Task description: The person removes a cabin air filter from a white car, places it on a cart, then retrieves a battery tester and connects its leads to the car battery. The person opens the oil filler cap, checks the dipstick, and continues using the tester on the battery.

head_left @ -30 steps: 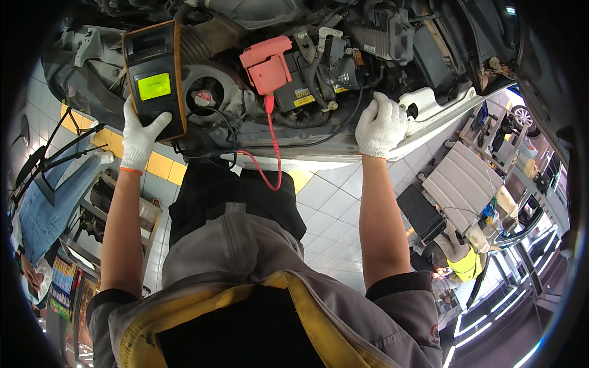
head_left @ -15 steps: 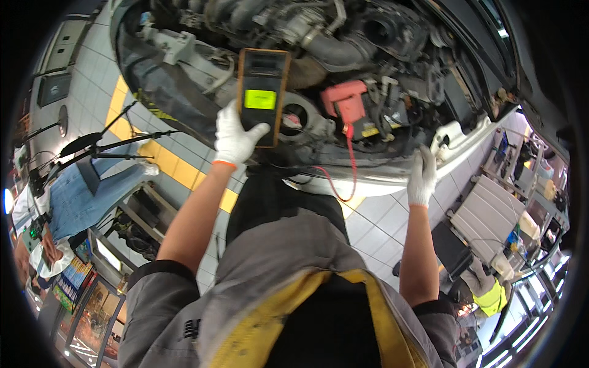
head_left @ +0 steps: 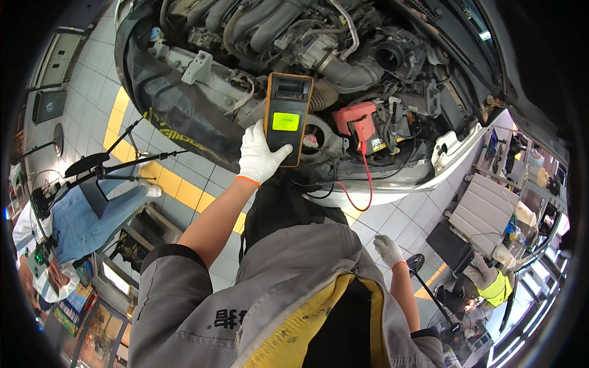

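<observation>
My left hand, in a white glove with an orange cuff, is closed round the lower left side of a handheld battery tester, thumb across its front. The tester has an orange edge, a dark face and a lit yellow-green screen. Beyond it a red cover sits over part of the car battery. From there a red cable hangs down over the front edge and loops back under the tester. My right hand, gloved too, hangs low at my right side, fingers curled in, with nothing visible in them.
The open engine bay spreads ahead, a dark fender cover along its left side. A tripod stand and a person in jeans are at left. Right stand a light-coloured cart and a person in a yellow vest.
My right hand has dropped from the car's front edge to my side and its fingers have curled. The left still holds the tester, which sits further right and lower in view.
</observation>
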A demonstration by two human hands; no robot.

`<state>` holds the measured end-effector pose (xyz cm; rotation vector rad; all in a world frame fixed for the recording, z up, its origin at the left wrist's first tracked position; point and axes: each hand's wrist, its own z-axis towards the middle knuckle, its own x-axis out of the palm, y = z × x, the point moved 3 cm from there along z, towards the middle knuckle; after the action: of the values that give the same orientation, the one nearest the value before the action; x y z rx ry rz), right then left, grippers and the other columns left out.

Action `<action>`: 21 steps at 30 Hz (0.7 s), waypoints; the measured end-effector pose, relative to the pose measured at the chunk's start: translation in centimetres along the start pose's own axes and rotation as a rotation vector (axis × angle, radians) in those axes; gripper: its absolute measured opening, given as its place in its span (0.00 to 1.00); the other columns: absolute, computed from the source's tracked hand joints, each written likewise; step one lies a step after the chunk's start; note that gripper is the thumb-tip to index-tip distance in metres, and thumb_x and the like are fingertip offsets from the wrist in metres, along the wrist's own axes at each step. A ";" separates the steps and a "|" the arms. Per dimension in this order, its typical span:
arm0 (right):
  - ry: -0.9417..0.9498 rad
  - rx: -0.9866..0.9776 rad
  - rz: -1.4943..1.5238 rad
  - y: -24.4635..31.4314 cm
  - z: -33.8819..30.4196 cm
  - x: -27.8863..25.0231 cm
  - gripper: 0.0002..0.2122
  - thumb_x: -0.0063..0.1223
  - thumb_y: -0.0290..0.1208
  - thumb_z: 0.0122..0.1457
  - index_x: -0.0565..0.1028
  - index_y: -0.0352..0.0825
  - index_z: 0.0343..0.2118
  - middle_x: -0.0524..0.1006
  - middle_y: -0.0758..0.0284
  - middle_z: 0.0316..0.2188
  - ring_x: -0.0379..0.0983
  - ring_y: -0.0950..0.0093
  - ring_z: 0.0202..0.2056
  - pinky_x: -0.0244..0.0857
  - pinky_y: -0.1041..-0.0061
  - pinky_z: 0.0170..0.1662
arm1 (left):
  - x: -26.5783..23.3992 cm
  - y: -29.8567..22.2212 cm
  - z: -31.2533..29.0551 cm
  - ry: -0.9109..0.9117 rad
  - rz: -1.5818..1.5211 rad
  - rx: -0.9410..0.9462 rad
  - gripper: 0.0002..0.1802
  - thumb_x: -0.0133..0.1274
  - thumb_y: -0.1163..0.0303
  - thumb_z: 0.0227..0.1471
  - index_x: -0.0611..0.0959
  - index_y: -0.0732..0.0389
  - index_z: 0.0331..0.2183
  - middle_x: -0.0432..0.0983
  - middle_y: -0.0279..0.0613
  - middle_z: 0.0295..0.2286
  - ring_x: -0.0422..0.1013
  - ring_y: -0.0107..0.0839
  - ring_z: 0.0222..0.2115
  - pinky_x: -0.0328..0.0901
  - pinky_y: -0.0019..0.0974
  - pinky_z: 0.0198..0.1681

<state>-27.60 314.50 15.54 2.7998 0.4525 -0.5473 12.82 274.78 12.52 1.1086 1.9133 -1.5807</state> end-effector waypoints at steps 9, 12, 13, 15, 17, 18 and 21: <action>-0.206 -0.173 0.206 6.7 -0.2 -2.4 0.20 0.54 0.36 0.69 0.76 0.28 0.58 0.82 0.64 0.44 0.78 0.75 0.43 0.72 0.75 0.48 | 0.2 -0.1 0.0 0.044 -0.051 -0.045 0.61 0.73 0.51 0.46 0.58 0.70 0.68 0.64 0.61 0.58 0.65 0.58 0.58 0.65 0.50 0.62; -0.172 -0.196 0.136 6.9 0.2 -1.5 0.21 0.55 0.41 0.68 0.78 0.30 0.57 0.84 0.54 0.46 0.81 0.66 0.49 0.72 0.69 0.54 | 0.1 0.1 -0.1 0.072 -0.075 -0.057 0.60 0.73 0.51 0.46 0.58 0.67 0.68 0.63 0.60 0.58 0.65 0.58 0.59 0.65 0.50 0.62; -0.182 -0.211 0.097 6.8 0.2 -1.4 0.22 0.54 0.41 0.68 0.78 0.30 0.56 0.84 0.54 0.46 0.81 0.66 0.49 0.72 0.69 0.54 | 0.1 0.2 -0.1 0.084 -0.080 -0.066 0.60 0.73 0.52 0.46 0.58 0.67 0.69 0.63 0.60 0.59 0.65 0.58 0.59 0.65 0.50 0.63; -0.185 -0.210 0.028 6.5 0.3 -0.8 0.22 0.54 0.42 0.68 0.78 0.31 0.56 0.84 0.53 0.47 0.81 0.65 0.50 0.72 0.69 0.55 | 0.0 0.1 -0.1 0.075 -0.072 -0.072 0.59 0.73 0.51 0.46 0.58 0.66 0.69 0.63 0.59 0.58 0.65 0.58 0.59 0.66 0.50 0.62; -0.198 -0.212 0.023 5.8 0.2 -0.4 0.22 0.53 0.43 0.68 0.79 0.30 0.56 0.84 0.55 0.45 0.82 0.65 0.46 0.72 0.69 0.52 | 0.0 -0.1 -0.2 0.070 -0.075 -0.088 0.59 0.72 0.51 0.46 0.58 0.65 0.68 0.63 0.58 0.58 0.65 0.57 0.59 0.66 0.50 0.62; -0.189 -0.198 0.033 5.3 0.2 -0.3 0.22 0.53 0.42 0.67 0.79 0.30 0.56 0.85 0.55 0.44 0.82 0.66 0.45 0.73 0.69 0.51 | 0.1 -0.2 -0.2 0.068 -0.068 -0.092 0.59 0.72 0.51 0.46 0.59 0.65 0.68 0.63 0.58 0.58 0.65 0.57 0.59 0.66 0.50 0.62; -0.173 -0.159 0.082 3.7 0.0 0.2 0.21 0.54 0.42 0.67 0.79 0.30 0.55 0.84 0.58 0.40 0.80 0.69 0.40 0.73 0.70 0.45 | 0.1 -0.6 -0.1 0.059 -0.046 -0.103 0.59 0.73 0.51 0.46 0.59 0.65 0.68 0.63 0.57 0.58 0.65 0.57 0.59 0.66 0.50 0.62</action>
<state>-26.15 311.10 16.15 2.5804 0.3284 -0.6963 12.29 274.94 12.82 1.0870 2.0476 -1.4705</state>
